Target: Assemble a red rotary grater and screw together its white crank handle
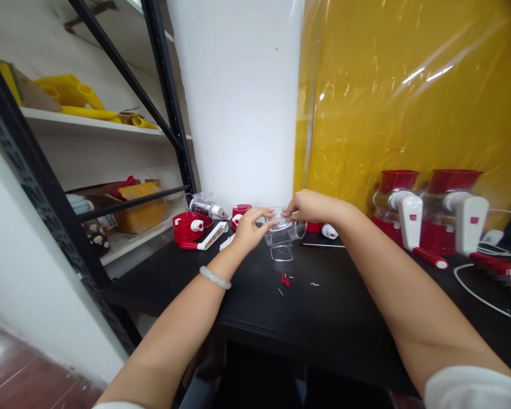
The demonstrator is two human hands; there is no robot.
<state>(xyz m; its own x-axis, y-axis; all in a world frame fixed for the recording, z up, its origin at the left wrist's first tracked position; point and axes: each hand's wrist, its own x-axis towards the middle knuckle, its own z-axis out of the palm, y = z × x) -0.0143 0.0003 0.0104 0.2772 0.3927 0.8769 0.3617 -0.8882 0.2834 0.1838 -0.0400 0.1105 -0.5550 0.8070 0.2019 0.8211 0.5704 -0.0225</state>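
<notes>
A clear plastic housing (284, 235) with a round opening and a side tube stands on the black table in front of me. My left hand (254, 226) grips its upper left rim, thumb in front and fingers over the top. At the upper right of the rim, my right hand (305, 207) is bent down with its fingertips pinched on the housing; what exactly lies under them is hidden. Nearer to me is a small red plastic piece (285, 280) among several tiny metal pins or screws (314, 284). A thin rod (322, 245), perhaps a screwdriver shaft, lies right of the housing.
Left on the table (255, 309) are a red base (187, 228), a white crank handle (213, 236) and a drum grater part (203, 208). Two assembled red-and-white rotary graters (399, 213) stand right, near a white cable (472, 288). A metal shelf rack (164, 74) rises at left.
</notes>
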